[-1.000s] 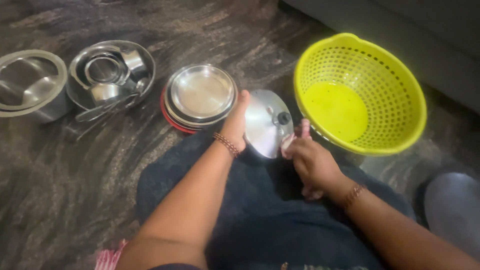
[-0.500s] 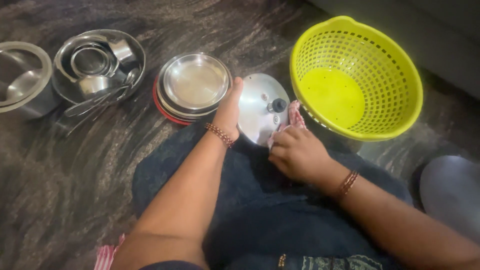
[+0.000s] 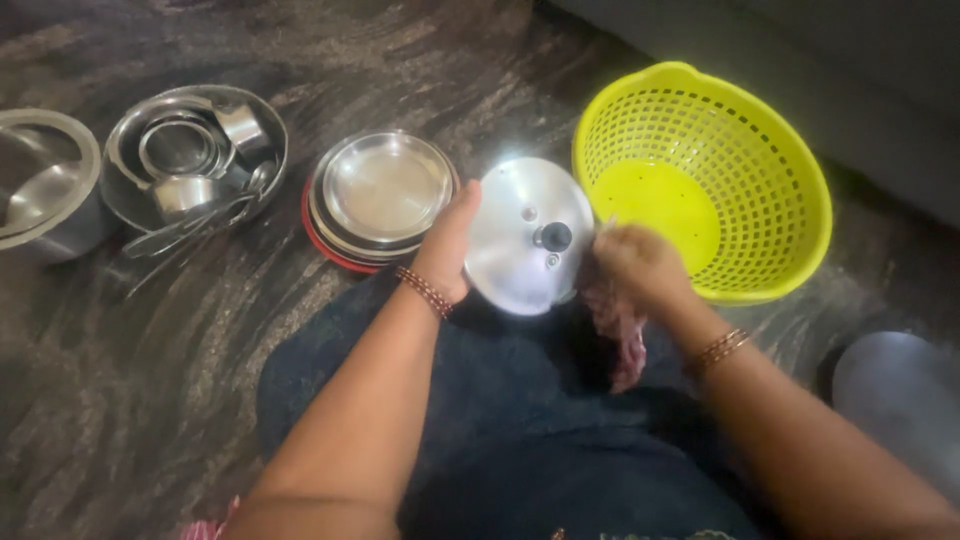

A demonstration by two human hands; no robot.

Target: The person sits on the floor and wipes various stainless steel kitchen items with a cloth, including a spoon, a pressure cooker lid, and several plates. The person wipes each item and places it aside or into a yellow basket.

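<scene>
My left hand (image 3: 447, 250) grips the left edge of a round steel lid (image 3: 527, 235) with a black knob, holding it tilted above my lap. At the lid's right edge, my right hand (image 3: 638, 268) is blurred and closed on a reddish patterned cloth (image 3: 618, 335) that hangs down from it. Both wrists wear beaded bangles. My lap is covered in dark blue fabric.
A yellow perforated plastic basket (image 3: 775, 180) stands empty at the right. A stack of steel plates (image 3: 380, 195) sits left of the lid. Further left stand a steel bowl with cups and tongs (image 3: 195, 165) and a steel pot (image 3: 45, 195). A grey round object (image 3: 900, 395) lies at lower right.
My right hand has shifted along the lid's right edge with the cloth, and is now blurred. The left hand keeps its hold on the lid.
</scene>
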